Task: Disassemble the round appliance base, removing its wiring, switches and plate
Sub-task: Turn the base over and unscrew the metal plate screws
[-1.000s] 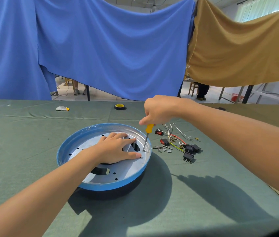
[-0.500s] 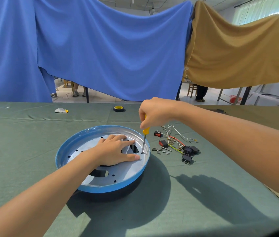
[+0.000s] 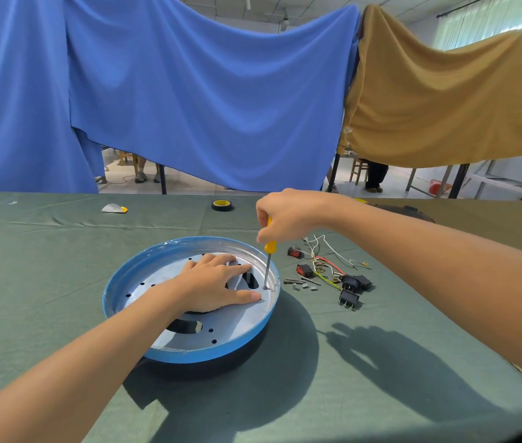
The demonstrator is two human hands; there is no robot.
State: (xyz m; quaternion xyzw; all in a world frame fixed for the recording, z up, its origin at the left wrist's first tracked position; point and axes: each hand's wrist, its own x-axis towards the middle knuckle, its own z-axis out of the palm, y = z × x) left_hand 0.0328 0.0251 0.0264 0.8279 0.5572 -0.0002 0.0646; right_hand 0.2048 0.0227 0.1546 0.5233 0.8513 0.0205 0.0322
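Head view, surface: a table under a dull green cloth (image 3: 61,282), creased in the far part. Far on it lie a black roll of tape with a yellow core (image 3: 222,205) and a small white and yellow object (image 3: 114,208).
Room: a big blue cloth (image 3: 189,107) and a tan cloth (image 3: 445,107) hang behind the table. Below them a pale floor, table legs and the legs of persons are seen.
Task thing: the round blue metal base (image 3: 221,351) stands in the middle of the table, open side up, with the silver perforated plate (image 3: 237,324) inside.
Removed parts: white, red and yellow wires (image 3: 323,260), black rocker switches (image 3: 349,284) and small grey screws (image 3: 301,282) lie just right of the base.
Left hand (image 3: 215,287): it lies flat on the plate, fingers straight and spread.
Right hand (image 3: 288,215): its fingers are curled around the yellow-handled screwdriver (image 3: 269,247), whose tip touches the plate near the right rim.
Change: one second ago the screwdriver leaned more to the right; now it is nearly upright. The left hand stays at the same place.
Hard to see: the upper handle is inside the fist. The screw under the tip is too small to tell. A dark object (image 3: 406,211) behind the right forearm is mostly covered.
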